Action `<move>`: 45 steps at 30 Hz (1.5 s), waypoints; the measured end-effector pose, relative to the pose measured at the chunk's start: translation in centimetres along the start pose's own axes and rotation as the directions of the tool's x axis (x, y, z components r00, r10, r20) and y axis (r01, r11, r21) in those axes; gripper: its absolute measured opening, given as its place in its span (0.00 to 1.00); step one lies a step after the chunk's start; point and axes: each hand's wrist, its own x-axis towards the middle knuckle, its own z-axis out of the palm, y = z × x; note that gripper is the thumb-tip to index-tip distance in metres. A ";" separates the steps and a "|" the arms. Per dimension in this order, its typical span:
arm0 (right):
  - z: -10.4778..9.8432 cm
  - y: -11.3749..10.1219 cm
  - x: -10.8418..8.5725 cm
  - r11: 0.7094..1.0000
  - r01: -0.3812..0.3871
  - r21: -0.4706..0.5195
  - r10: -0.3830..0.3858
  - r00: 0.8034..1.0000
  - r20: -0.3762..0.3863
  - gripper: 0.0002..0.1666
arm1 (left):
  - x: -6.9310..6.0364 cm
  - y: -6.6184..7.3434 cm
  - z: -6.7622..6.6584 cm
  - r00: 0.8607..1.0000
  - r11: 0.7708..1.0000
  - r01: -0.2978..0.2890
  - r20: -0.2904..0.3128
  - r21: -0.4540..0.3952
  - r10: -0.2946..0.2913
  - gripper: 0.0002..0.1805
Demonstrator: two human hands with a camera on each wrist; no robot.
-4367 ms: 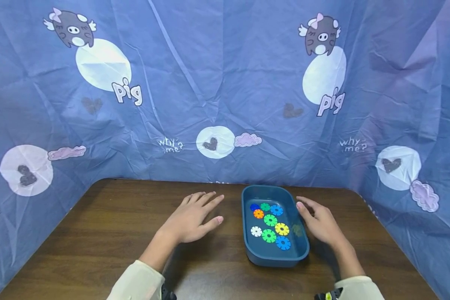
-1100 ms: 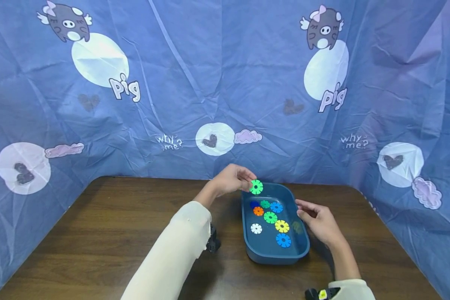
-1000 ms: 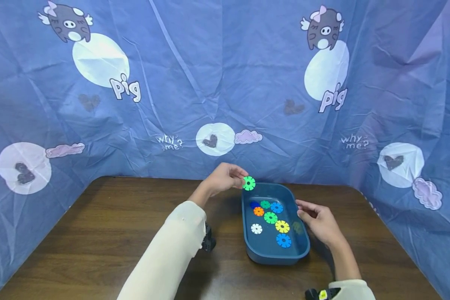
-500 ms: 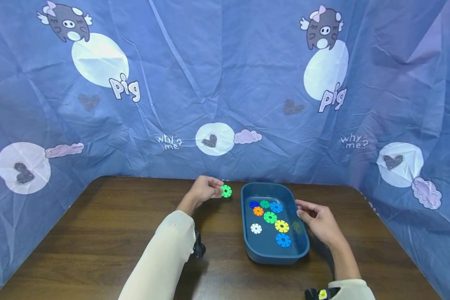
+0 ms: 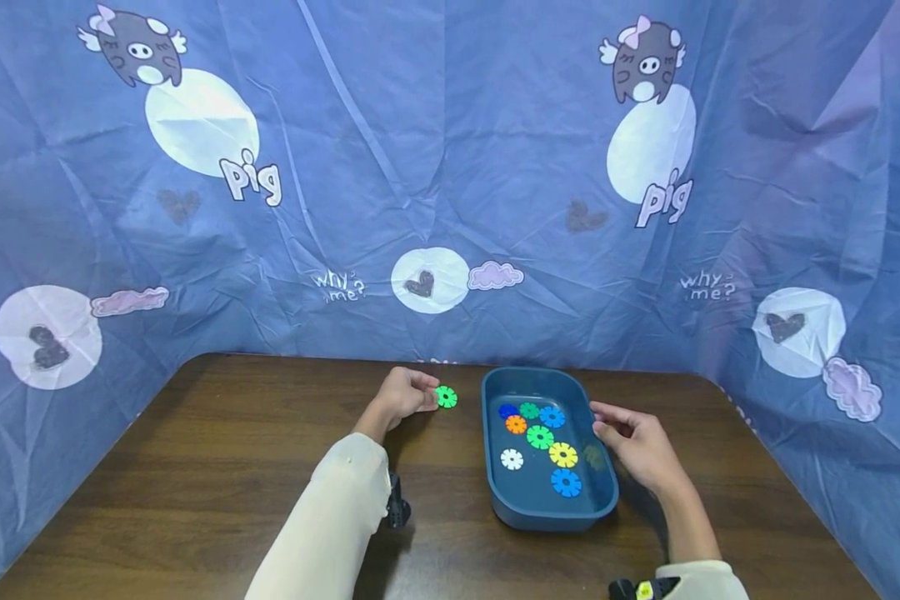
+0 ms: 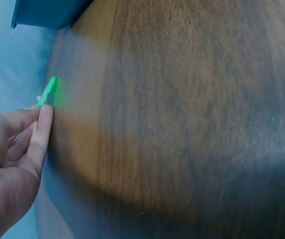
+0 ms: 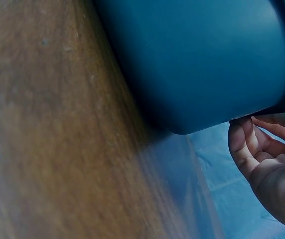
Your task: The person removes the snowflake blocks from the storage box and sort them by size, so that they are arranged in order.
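Observation:
My left hand (image 5: 401,397) pinches a green slotted snowflake disc (image 5: 446,397) between thumb and fingers, left of the bin. In the left wrist view, the disc (image 6: 48,91) is seen nearly edge-on, close to the tabletop; I cannot tell whether it touches. A dark blue plastic bin (image 5: 551,521) holds several flat snowflake discs, among them a yellow disc (image 5: 563,455), a white disc (image 5: 512,459) and an orange disc (image 5: 516,425). My right hand (image 5: 641,446) touches the bin's right outer side near the rim, its fingers loosely bent. The right wrist view has its fingertips (image 7: 237,135) against the bin wall.
The brown wooden table (image 5: 255,467) has rounded far corners. Behind it hangs a blue curtain (image 5: 450,167) with pig prints, reaching down to the back edge. Bare tabletop lies left of the bin and in front of it.
The left hand, open over the table at first, later holds a green disc taken from the bin. It has moved left and down toward the table. The right hand now touches the bin.

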 end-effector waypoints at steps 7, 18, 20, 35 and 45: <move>0.0 -0.2 0.2 1.000 -0.006 -0.007 0.006 1.000 -0.005 0.24 | 0.3 0.3 -0.4 1.000 0.998 -0.024 -0.011 0.060 0.025 0.18; -0.1 -0.2 0.1 1.000 -0.018 -0.016 0.018 1.000 -0.009 0.24 | 0.4 3.4 0.1 0.987 0.987 -0.150 0.076 0.065 0.145 0.16; -0.1 -0.3 0.1 1.000 -0.016 -0.019 0.016 1.000 -0.010 0.23 | 0.2 4.6 1.0 0.976 0.977 -0.195 0.113 0.088 0.185 0.15; 0.2 0.1 0.0 0.999 0.045 -0.023 -0.045 0.999 -0.021 0.22 | -1.3 8.2 9.0 0.879 0.853 -0.411 0.390 0.322 0.276 0.12; 0.0 -0.1 0.0 0.996 0.088 -0.013 -0.088 0.996 -0.019 0.22 | -1.8 6.9 13.0 0.849 0.826 -0.406 0.497 0.391 0.182 0.14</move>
